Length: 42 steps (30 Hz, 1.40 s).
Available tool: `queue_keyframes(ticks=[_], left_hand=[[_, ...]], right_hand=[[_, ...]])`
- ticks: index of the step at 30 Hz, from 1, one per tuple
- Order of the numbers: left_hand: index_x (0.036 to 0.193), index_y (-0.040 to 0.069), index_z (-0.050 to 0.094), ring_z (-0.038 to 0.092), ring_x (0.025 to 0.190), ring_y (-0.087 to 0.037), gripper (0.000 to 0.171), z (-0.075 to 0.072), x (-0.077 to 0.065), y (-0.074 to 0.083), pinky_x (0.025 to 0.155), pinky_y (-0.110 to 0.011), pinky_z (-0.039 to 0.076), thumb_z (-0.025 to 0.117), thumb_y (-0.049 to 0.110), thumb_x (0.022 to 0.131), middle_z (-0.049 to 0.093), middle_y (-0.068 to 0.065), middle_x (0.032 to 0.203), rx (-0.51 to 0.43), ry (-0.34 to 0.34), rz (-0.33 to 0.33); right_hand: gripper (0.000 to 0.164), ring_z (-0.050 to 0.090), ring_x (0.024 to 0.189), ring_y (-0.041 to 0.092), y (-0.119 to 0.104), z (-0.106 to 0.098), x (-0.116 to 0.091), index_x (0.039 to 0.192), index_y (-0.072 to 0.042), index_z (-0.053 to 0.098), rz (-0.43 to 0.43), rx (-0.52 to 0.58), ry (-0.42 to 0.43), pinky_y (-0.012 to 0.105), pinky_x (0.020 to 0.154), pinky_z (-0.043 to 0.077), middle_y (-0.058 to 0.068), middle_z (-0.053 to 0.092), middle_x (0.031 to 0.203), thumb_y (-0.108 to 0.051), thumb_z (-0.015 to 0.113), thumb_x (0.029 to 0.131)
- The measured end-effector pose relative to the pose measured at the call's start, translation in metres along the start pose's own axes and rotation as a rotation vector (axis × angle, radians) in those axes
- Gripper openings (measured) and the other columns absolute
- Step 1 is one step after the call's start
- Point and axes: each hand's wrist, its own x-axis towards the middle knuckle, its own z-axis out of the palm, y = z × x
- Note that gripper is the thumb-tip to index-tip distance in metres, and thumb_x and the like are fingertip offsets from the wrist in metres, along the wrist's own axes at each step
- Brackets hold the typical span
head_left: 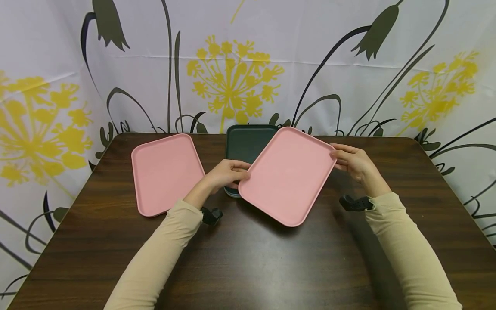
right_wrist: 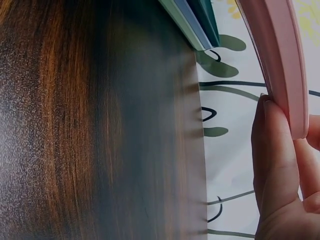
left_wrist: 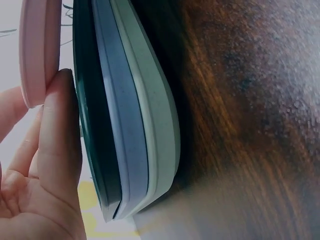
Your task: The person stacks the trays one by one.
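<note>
A pink tray is held up at an angle between both hands. My left hand pinches its left corner, and my right hand grips the opposite corner at the upper right. Behind and below it lies a stack: a dark green tray on top, then a blue-grey tray and a pale green tray, as the left wrist view shows. The held tray covers the stack's right side. In the left wrist view a gap separates the pink tray from the stack.
Another pink tray lies slightly turned at the left of the dark wooden table, its lower right partly behind the left forearm. A floral cloth hangs along the table's back edge. A black strap circles the right wrist.
</note>
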Motion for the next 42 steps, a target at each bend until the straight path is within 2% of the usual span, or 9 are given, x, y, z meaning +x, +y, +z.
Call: queue_keyframes(ticks=[7, 13, 18, 23, 30, 38, 42], left_hand=[[0.138, 0.001, 0.048, 0.064, 0.101, -0.018, 0.046, 0.001, 0.002, -0.002, 0.076, -0.03, 0.059, 0.057, 0.012, 0.095, 0.058, -0.022, 0.131, 0.028, -0.02, 0.003], [0.138, -0.002, 0.048, 0.064, 0.093, -0.015, 0.045, 0.003, 0.003, -0.002, 0.074, -0.03, 0.06, 0.057, 0.009, 0.095, 0.057, -0.024, 0.131, 0.054, -0.029, 0.022], [0.135, -0.002, 0.051, 0.063, 0.082, -0.01, 0.042, 0.004, 0.003, -0.001, 0.067, -0.026, 0.059, 0.056, 0.007, 0.094, 0.059, -0.025, 0.127, 0.057, 0.013, 0.031], [0.135, -0.002, 0.05, 0.063, 0.082, -0.011, 0.042, 0.003, 0.004, -0.001, 0.065, -0.024, 0.058, 0.056, 0.006, 0.095, 0.058, -0.025, 0.127, 0.039, 0.049, 0.022], [0.136, -0.004, 0.049, 0.062, 0.079, -0.01, 0.042, 0.002, 0.006, -0.001, 0.067, -0.024, 0.059, 0.054, 0.006, 0.095, 0.055, -0.026, 0.13, -0.021, 0.088, 0.032], [0.138, -0.002, 0.047, 0.062, 0.08, -0.009, 0.044, 0.003, 0.008, -0.002, 0.063, -0.019, 0.058, 0.053, 0.005, 0.095, 0.055, -0.025, 0.131, -0.105, 0.183, 0.007], [0.138, -0.002, 0.047, 0.061, 0.083, -0.01, 0.043, 0.004, 0.009, -0.002, 0.062, -0.019, 0.057, 0.053, 0.005, 0.096, 0.056, -0.024, 0.131, -0.129, 0.209, -0.001]], right_hand=[[0.025, 0.069, 0.071, 0.005, 0.002, 0.001, 0.002, 0.087, -0.023, 0.069, 0.007, -0.011, 0.006, 0.018, 0.065, 0.058, -0.007, 0.071, 0.079, -0.001, 0.059, 0.091], [0.017, 0.068, 0.073, 0.002, 0.002, 0.003, 0.002, 0.104, -0.017, 0.059, -0.002, -0.07, 0.014, 0.016, 0.068, 0.057, -0.01, 0.07, 0.081, -0.004, 0.058, 0.092], [0.028, 0.067, 0.076, 0.001, 0.0, 0.006, 0.003, 0.118, -0.009, 0.051, -0.006, -0.057, 0.0, 0.015, 0.071, 0.056, -0.011, 0.07, 0.082, -0.002, 0.057, 0.093], [0.043, 0.067, 0.078, 0.001, -0.003, 0.01, 0.004, 0.133, -0.001, 0.039, -0.008, -0.056, -0.031, 0.015, 0.073, 0.056, -0.011, 0.069, 0.084, -0.002, 0.056, 0.093], [0.045, 0.068, 0.081, 0.002, -0.003, 0.015, 0.004, 0.136, 0.002, 0.033, -0.025, -0.052, -0.087, 0.017, 0.077, 0.056, -0.01, 0.07, 0.085, -0.005, 0.052, 0.096], [0.062, 0.068, 0.087, 0.002, -0.001, 0.023, 0.004, 0.148, 0.01, 0.015, -0.04, -0.067, -0.134, 0.017, 0.081, 0.056, -0.011, 0.07, 0.089, -0.008, 0.048, 0.098], [0.062, 0.067, 0.088, 0.002, 0.001, 0.031, 0.004, 0.148, 0.01, 0.015, -0.042, -0.073, -0.14, 0.018, 0.083, 0.055, -0.011, 0.07, 0.09, -0.008, 0.048, 0.099]])
